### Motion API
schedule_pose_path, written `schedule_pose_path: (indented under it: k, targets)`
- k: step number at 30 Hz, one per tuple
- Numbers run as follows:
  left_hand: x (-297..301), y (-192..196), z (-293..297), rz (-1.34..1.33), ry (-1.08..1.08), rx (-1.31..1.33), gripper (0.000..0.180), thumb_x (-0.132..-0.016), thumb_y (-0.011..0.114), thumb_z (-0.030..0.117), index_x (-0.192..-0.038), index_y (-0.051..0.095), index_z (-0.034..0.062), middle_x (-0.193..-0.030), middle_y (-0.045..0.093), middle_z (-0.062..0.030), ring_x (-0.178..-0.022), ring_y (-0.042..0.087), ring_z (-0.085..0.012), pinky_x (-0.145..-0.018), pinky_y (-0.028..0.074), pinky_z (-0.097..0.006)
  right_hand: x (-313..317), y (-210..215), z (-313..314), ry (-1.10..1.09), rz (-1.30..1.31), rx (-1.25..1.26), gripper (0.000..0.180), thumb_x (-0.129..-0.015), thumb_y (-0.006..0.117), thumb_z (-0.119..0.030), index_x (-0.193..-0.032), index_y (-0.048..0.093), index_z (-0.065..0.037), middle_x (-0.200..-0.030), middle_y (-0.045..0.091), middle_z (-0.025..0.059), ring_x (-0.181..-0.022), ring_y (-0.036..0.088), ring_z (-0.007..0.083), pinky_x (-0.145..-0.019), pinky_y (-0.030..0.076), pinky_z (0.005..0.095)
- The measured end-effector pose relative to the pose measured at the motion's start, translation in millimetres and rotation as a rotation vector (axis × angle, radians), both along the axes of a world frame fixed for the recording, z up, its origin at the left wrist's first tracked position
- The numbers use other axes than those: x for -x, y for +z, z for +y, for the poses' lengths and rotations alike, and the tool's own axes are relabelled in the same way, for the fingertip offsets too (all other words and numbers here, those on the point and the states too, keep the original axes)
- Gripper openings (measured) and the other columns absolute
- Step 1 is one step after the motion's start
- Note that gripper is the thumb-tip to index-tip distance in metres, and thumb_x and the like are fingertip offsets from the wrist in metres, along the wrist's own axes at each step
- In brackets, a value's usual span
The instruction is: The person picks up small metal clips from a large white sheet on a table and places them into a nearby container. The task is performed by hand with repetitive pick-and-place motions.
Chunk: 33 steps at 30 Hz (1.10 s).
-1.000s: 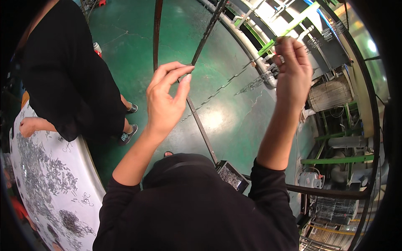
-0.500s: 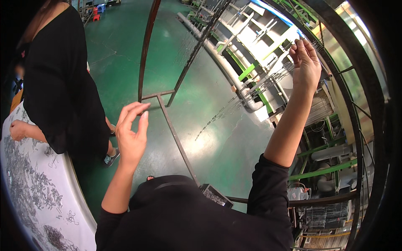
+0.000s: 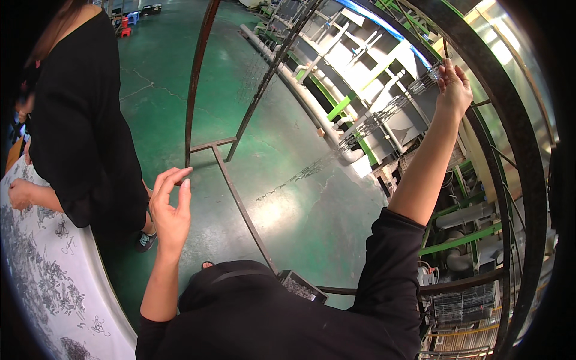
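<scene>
My right hand (image 3: 454, 90) is raised high at the right, its fingers pinched at the upper end of thin metal chains (image 3: 384, 114). These hang in strands beside a dark metal frame (image 3: 483, 129), and their links trail down over the view of the floor. What exactly sits between the fingertips is too small to make out clearly. Held up at chest height, my left hand (image 3: 170, 210) has its fingers bent and the thumb a little apart from them. Nothing shows in it.
At the left, a co-worker in black stands by a white table (image 3: 108, 318) strewn with small dark metal pieces (image 3: 57, 288). A dark box (image 3: 302, 286) of small parts sits by the frame's lower bar (image 3: 243, 210). Pipes (image 3: 294, 90) and green-framed machinery lie beyond.
My right hand has shifted slightly right and down, still pinched by the chains. My left hand has moved left and a little lower, its thumb closer to the fingers. The view has turned slightly.
</scene>
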<state>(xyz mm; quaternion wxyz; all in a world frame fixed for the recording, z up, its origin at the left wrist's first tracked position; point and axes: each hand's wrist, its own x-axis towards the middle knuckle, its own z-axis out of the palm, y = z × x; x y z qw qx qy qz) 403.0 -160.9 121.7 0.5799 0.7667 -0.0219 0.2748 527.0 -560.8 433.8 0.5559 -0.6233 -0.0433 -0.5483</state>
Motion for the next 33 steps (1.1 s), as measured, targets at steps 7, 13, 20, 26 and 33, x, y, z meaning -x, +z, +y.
schedule_pose_path:
  k: [7, 13, 20, 26, 33]
  targets:
    - [3, -3, 1, -0.027, 0.006, -0.028, 0.019, -0.087, 0.058, 0.002, -0.104, 0.067, 0.0033, -0.103, 0.062, -0.0114, -0.085, 0.061, -0.0195, -0.083, 0.046, -0.030, -13, 6, -14, -0.006, 0.027, 0.004, 0.028, -0.079, 0.074, 0.000, -0.098, 0.054, 0.003, -0.081, 0.067, 0.0130, -0.065, 0.068, 0.0180, -0.045, 0.044, 0.0205]
    - [7, -9, 0, 0.025, 0.018, -0.033, 0.018, -0.088, 0.059, 0.003, -0.104, 0.067, 0.0033, -0.103, 0.062, -0.0118, -0.087, 0.061, -0.0196, -0.086, 0.045, -0.030, -8, 4, -20, 0.009, -0.010, 0.088, 0.034, -0.077, 0.077, -0.001, -0.102, 0.055, 0.006, -0.084, 0.068, 0.0171, -0.068, 0.069, 0.0218, -0.052, 0.049, 0.0236]
    - [30, -65, 27, 0.145, 0.058, -0.015, 0.017, -0.089, 0.059, 0.004, -0.104, 0.067, 0.0028, -0.102, 0.064, -0.0092, -0.091, 0.061, -0.0166, -0.080, 0.047, -0.027, 58, -100, -16, -0.171, 0.084, 0.289, 0.030, -0.083, 0.073, -0.016, -0.103, 0.062, 0.004, -0.083, 0.066, 0.0078, -0.065, 0.063, 0.0134, -0.052, 0.043, 0.0222]
    - [78, -111, 66, 0.407, 0.148, -0.143, 0.018, -0.092, 0.058, 0.008, -0.105, 0.068, 0.0041, -0.106, 0.063, -0.0080, -0.098, 0.060, -0.0163, -0.082, 0.047, -0.026, 69, -384, -24, -0.130, 0.608, -0.100, 0.017, -0.088, 0.068, -0.017, -0.091, 0.060, -0.003, -0.078, 0.062, 0.0055, -0.054, 0.057, 0.0105, -0.045, 0.040, 0.0213]
    - [99, -112, 66, 0.518, 0.239, -0.133, 0.018, -0.093, 0.057, 0.013, -0.105, 0.069, 0.0059, -0.108, 0.062, -0.0066, -0.097, 0.060, -0.0151, -0.081, 0.047, -0.027, 58, -562, 7, -0.075, 0.968, -0.044, 0.024, -0.081, 0.074, -0.013, -0.103, 0.068, -0.004, -0.079, 0.065, 0.0051, -0.055, 0.060, 0.0115, -0.054, 0.047, 0.0269]
